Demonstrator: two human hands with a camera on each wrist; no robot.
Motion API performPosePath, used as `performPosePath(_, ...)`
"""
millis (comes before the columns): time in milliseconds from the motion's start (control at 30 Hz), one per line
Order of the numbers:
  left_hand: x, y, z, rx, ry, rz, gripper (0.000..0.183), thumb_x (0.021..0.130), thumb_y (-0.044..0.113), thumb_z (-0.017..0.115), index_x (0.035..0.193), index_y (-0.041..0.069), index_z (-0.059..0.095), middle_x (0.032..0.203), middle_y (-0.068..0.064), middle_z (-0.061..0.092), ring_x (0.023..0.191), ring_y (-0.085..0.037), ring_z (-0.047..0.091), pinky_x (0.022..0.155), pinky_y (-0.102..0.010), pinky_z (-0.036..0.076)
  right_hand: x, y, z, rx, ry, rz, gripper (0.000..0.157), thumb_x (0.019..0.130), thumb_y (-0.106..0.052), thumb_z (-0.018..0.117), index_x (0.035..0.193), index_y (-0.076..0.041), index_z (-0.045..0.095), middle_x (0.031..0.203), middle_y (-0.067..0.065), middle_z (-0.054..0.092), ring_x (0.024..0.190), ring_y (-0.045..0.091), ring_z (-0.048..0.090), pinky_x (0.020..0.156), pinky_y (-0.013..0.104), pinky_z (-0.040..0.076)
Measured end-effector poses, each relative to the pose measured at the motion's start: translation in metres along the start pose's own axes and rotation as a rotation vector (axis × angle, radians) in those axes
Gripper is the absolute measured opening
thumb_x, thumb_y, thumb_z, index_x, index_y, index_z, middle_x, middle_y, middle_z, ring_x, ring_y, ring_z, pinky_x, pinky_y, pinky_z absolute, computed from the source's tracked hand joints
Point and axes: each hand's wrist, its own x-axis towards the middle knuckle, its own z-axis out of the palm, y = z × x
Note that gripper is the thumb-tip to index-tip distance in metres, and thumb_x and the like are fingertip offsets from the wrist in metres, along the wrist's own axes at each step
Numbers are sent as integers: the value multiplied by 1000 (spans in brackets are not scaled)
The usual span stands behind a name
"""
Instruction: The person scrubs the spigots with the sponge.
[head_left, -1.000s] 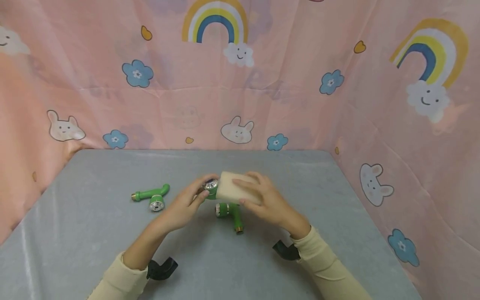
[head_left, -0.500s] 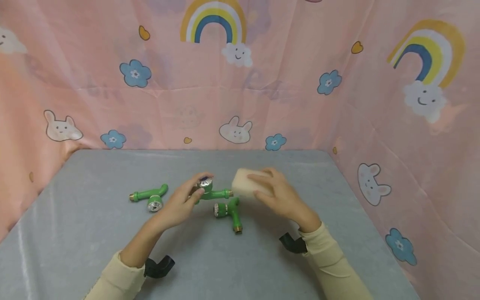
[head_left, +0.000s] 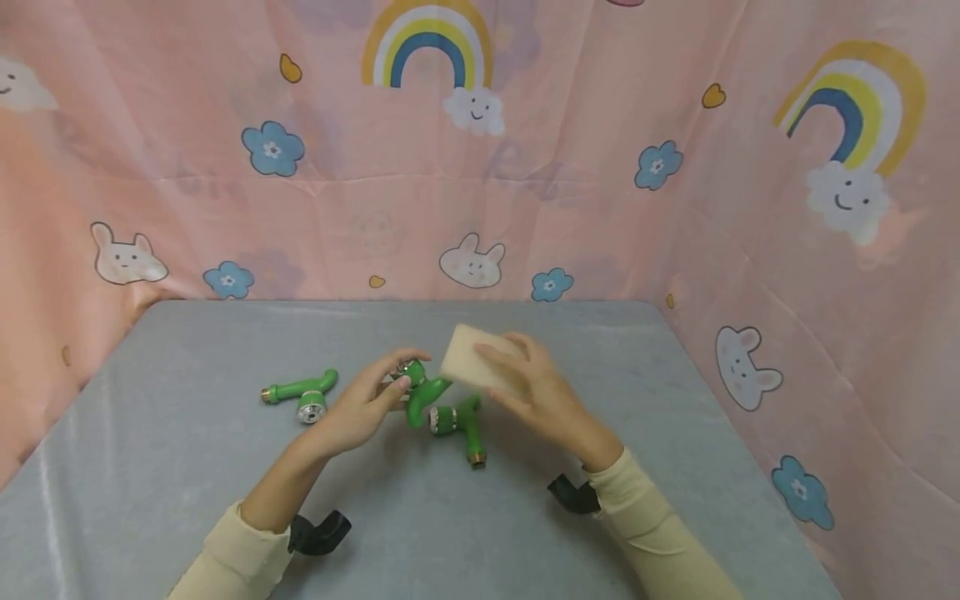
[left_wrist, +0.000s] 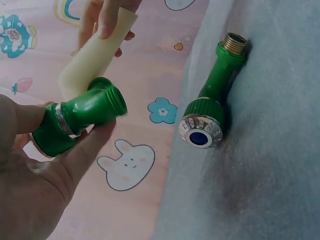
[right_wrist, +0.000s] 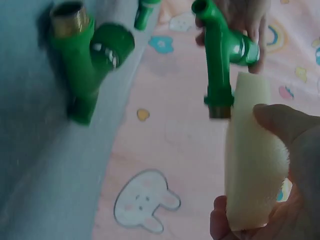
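Observation:
My left hand (head_left: 362,414) grips a green plastic tap (head_left: 427,397) by its knob, above the table, with fingers and thumb on opposite sides. In the left wrist view the tap's open green end (left_wrist: 117,102) faces away from the palm. My right hand (head_left: 546,402) holds a cream sponge block (head_left: 467,360), thumb on one broad face and fingers behind. The sponge is tilted and close beside the tap; in the right wrist view the tap's brass threaded end (right_wrist: 220,111) lies right at the sponge's edge (right_wrist: 245,150).
Two similar green taps lie on the grey-covered table (head_left: 225,467): one to the left (head_left: 300,389), another tap (head_left: 469,432) just below the held one. A pink patterned curtain (head_left: 585,217) stands behind and to the right. Black wrist mounts (head_left: 321,533) stick out at both sleeves.
The sponge moved right, away from the tap, then came back left beside it. My left hand has turned the tap so its curved spout now points down toward the front.

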Motion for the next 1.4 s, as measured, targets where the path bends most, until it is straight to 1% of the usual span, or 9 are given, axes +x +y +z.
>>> performPosePath(233, 2, -6, -3, -68, 34, 5, 31, 103, 10, 57, 133, 0, 54, 129, -28, 57, 98, -23, 72, 86, -47, 62, 0, 10, -10, -13, 62, 76, 55, 93, -19, 75, 145, -19, 57, 146, 24, 46, 130, 44, 46, 91, 58, 54)
performPosePath(367, 2, -5, -6, -69, 47, -25, 34, 97, 8, 67, 129, 2, 58, 127, -25, 62, 97, -25, 70, 82, -45, 62, 1, 5, -8, 67, 69, 0, 58, 92, -19, 75, 146, -18, 55, 145, 22, 46, 128, 42, 48, 90, 51, 52)
performPosePath(500, -1, -2, -8, -71, 45, -51, 37, 93, 6, 72, 128, 5, 58, 134, -22, 60, 113, -32, 66, 87, -36, 60, 1, -2, 0, 88, 32, -82, 57, 91, -18, 76, 145, -18, 56, 144, 22, 46, 128, 40, 47, 95, 51, 50)
performPosePath(633, -3, 1, -11, -98, 21, -62, 39, 90, 3, 74, 125, 3, 56, 135, -22, 56, 115, -23, 64, 88, -27, 57, 2, 2, -1, 54, 50, -71, 57, 91, -14, 76, 144, -16, 57, 144, 26, 44, 129, 43, 46, 95, 57, 52)
performPosePath(733, -3, 1, -11, -149, -1, -73, 41, 87, -1, 74, 122, -1, 53, 127, -20, 56, 101, -12, 66, 80, -24, 58, 3, 7, -6, 19, 97, -35, 56, 90, -12, 76, 143, -15, 58, 143, 27, 44, 127, 45, 46, 92, 60, 53)
performPosePath(867, -3, 0, -12, -160, 5, -66, 42, 87, -2, 73, 123, -1, 52, 127, -15, 56, 100, -6, 66, 81, -22, 58, 4, 8, -12, 54, 154, -17, 59, 90, -12, 76, 145, -15, 56, 144, 24, 45, 127, 43, 45, 89, 55, 53)
performPosePath(1000, -2, -1, -12, -138, -4, -32, 41, 92, 4, 71, 131, 2, 58, 137, -16, 58, 110, -8, 64, 88, -25, 56, 3, -1, -10, 139, 107, -78, 62, 91, -13, 75, 148, -17, 52, 146, 22, 44, 128, 40, 44, 89, 50, 51)
performPosePath(1100, -2, -2, -12, -143, -16, -17, 37, 94, 8, 70, 130, 2, 63, 132, -11, 63, 108, -10, 66, 88, -28, 56, 4, -7, -4, 155, 43, -106, 62, 92, -16, 74, 149, -20, 50, 147, 21, 42, 130, 39, 42, 93, 52, 51)
performPosePath(1400, -4, -3, -15, -173, 3, -42, 31, 92, 5, 71, 122, -2, 65, 109, 9, 68, 87, -5, 66, 78, -26, 57, 3, 13, -5, 46, 106, 27, 61, 90, -9, 75, 147, -15, 53, 146, 25, 44, 132, 44, 42, 99, 63, 48)
